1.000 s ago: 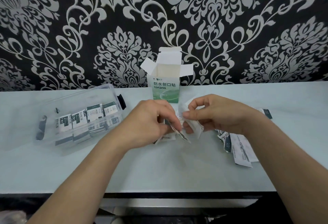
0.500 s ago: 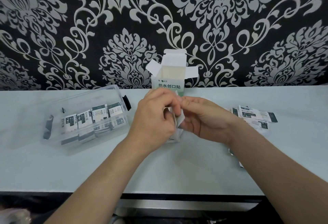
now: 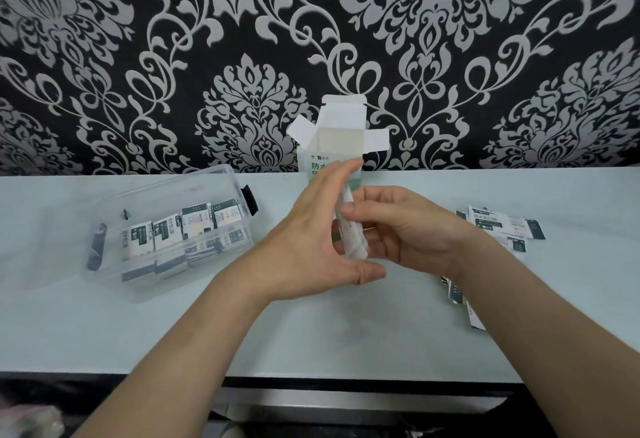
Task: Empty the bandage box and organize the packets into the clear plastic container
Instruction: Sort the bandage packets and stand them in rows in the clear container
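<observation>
The white and green bandage box (image 3: 341, 141) stands open at the back of the table, flaps up. My right hand (image 3: 405, 229) pinches a small stack of white bandage packets (image 3: 351, 229) held on edge in front of the box. My left hand (image 3: 311, 236) is beside the stack, fingers straight against its left side and thumb under it. The clear plastic container (image 3: 221, 257) lies to the left, with several packets standing in a row inside. More loose packets (image 3: 502, 224) lie on the table to the right, partly hidden by my right forearm.
The pale table (image 3: 346, 330) runs to a front edge near the bottom of view. A black and silver patterned wall stands right behind the box. The container's black latches (image 3: 250, 199) stick out at its ends.
Both hands lifted the gathered packets off the table and turned them upright into a stack. My left hand's fingers straightened against the stack. The view shifted slightly.
</observation>
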Action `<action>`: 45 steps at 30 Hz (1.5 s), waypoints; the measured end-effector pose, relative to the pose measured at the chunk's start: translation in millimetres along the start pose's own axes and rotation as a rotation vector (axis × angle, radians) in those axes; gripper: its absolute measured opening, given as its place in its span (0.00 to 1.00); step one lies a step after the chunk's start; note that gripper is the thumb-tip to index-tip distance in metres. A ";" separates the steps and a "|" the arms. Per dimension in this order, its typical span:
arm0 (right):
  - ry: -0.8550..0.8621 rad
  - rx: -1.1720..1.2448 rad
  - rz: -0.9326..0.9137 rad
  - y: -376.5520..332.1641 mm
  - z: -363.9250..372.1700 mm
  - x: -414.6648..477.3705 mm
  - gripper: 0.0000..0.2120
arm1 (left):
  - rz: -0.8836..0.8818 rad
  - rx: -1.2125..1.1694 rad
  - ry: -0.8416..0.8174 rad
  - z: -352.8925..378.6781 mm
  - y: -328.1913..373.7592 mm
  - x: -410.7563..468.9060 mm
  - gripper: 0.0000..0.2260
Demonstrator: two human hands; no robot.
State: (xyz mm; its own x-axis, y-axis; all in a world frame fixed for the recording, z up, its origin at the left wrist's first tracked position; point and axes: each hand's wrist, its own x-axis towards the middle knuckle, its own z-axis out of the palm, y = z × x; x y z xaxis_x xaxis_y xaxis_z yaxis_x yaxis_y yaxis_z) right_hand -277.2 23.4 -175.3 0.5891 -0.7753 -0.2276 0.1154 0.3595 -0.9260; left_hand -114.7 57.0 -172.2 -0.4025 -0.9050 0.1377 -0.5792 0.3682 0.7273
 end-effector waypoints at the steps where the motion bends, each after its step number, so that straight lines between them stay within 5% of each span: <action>1: -0.008 -0.006 0.006 -0.6 0.5 -0.4 0.15 | 0.034 0.001 0.009 -0.5 -0.1 -0.3 0.46; 9: -0.079 -0.014 0.013 -2.0 -2.4 -3.3 0.20 | 0.095 0.053 0.142 1.0 -4.9 1.5 0.31; 24: -0.065 -0.147 -0.011 -1.9 -7.1 -4.9 0.11 | 0.043 -0.025 0.264 1.8 -12.2 4.9 0.31; 28: -0.121 -0.155 0.005 -4.0 -12.9 -6.1 0.11 | -0.004 -0.301 0.149 -13.3 -8.0 1.6 0.29; 31: -0.228 -0.140 0.031 -6.8 -15.7 -10.2 0.23 | -0.002 -0.614 0.139 -25.7 -12.8 0.8 0.22; 35: -0.360 -0.075 0.042 -7.2 -15.7 -12.6 0.35 | -0.002 -0.640 0.118 -28.2 -13.4 -0.3 0.14; 45: -0.173 -0.107 -0.031 -5.0 6.9 -7.3 0.15 | 0.004 -0.371 0.469 -25.7 -7.3 -4.4 0.17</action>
State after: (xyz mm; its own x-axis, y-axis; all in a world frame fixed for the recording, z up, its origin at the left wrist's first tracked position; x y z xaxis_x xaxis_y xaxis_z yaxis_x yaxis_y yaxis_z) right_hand -276.6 30.8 -166.9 0.7161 -0.6812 -0.1519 0.0552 0.2723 -0.9606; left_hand -90.5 52.8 -160.8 0.0006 -0.9325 0.3613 -0.2578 0.3489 0.9010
